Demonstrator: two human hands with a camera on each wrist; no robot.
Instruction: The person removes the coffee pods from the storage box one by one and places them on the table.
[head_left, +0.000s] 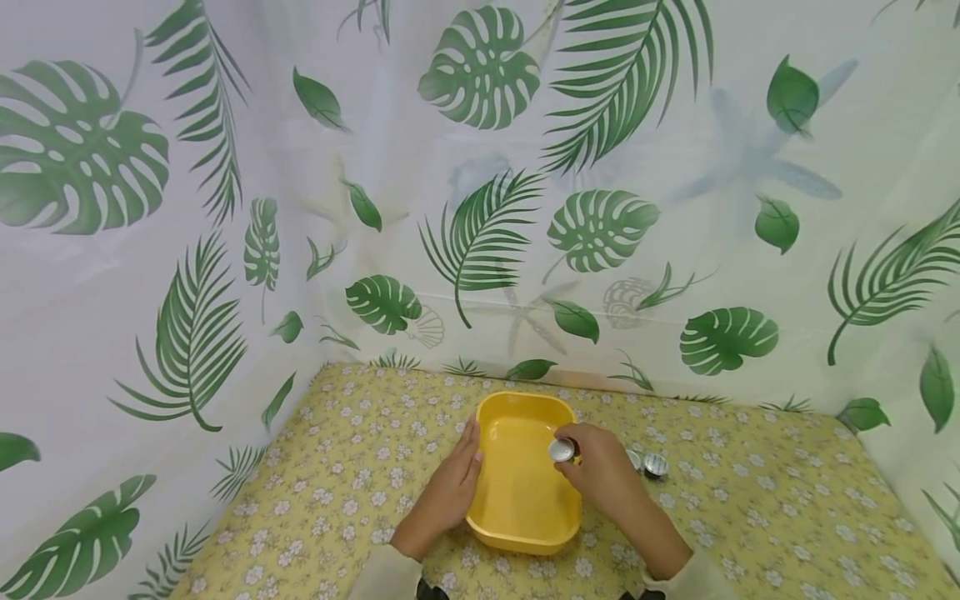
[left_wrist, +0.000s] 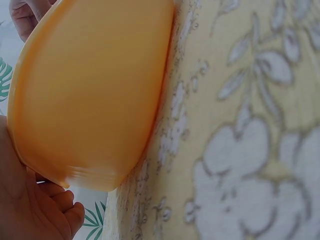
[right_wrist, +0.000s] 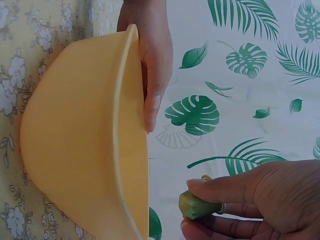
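Note:
A yellow plastic tub [head_left: 517, 533] stands upright on the cloth, its inside bare in the head view. My left hand [head_left: 454, 481] holds its left side, thumb at the rim and fingers along the outer wall. Between thumb and fingers, my right hand [head_left: 606, 468] pinches a coffee capsule [head_left: 561, 451] over the tub's right side. Its silver lid shows in the head view, and the right wrist view shows its greenish-gold body [right_wrist: 197, 205]. On the cloth just right of the tub lies a dark capsule with a silver lid [head_left: 656, 465]; another capsule [head_left: 634, 460] is partly hidden by my right hand.
Yellow floral cloth [head_left: 352, 483] covers the table surface around the tub. White curtains printed with green leaves [head_left: 480, 233] hang behind it and along both sides.

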